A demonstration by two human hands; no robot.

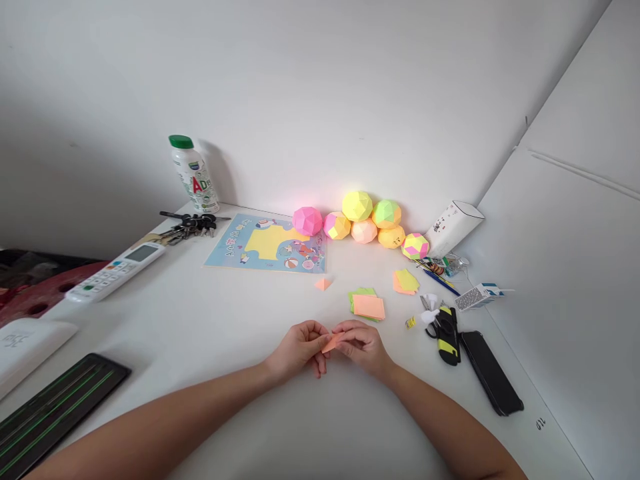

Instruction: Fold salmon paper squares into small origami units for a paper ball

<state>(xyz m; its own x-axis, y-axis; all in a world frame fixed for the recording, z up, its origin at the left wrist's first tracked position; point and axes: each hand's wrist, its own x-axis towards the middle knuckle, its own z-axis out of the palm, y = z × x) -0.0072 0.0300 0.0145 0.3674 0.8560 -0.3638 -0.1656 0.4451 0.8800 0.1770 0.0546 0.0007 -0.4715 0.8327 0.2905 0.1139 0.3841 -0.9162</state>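
A small piece of orange paper, partly folded by its look, is pinched between my two hands near the middle of the table. My left hand grips its left end between thumb and fingers, with the lower fingers curled loosely below. On the other side, my right hand holds the upper right edge, thumb underneath. Just beyond my hands lies a stack of orange and green paper slips. A small folded orange piece sits farther back. Fingers cover much of the held paper.
Several faceted paper balls are piled along the wall by a blue printed sheet. Yellow and orange slips, scissors, a utility knife and a black case lie right. A remote, keys and bottle stand left.
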